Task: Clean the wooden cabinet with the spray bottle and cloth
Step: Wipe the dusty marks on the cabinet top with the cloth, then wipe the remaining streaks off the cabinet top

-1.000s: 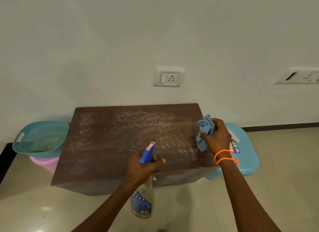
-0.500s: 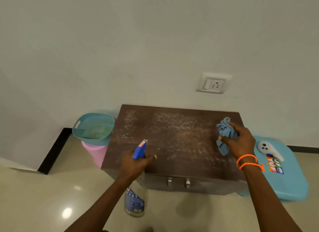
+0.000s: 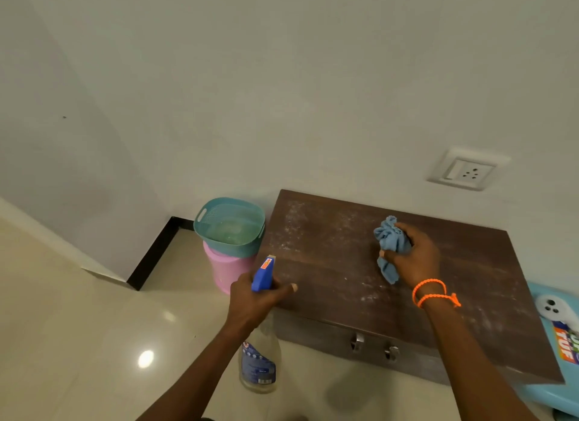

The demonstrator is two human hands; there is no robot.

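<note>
Fingers (image 3: 421, 237) of the right hand (image 3: 413, 257) are curled tight around the bunched blue cloth (image 3: 390, 245), which is now held low over the middle of the wooden cabinet (image 3: 344, 264); a second ago it was kept at the right edge. Whether the cloth is pressed onto the wood cannot be told. The spray bottle (image 3: 260, 361) is gripped at its neck by the left hand (image 3: 253, 301), the thumb stretched out along the side, and it is held at the front left corner with its blue head (image 3: 263, 275) aimed over the top, much as before. White dusty speckling is seen across the surface, thinner than earlier. Wiping is judged to be under way, with spraying paused and most of the top left to be cleaned.
</note>
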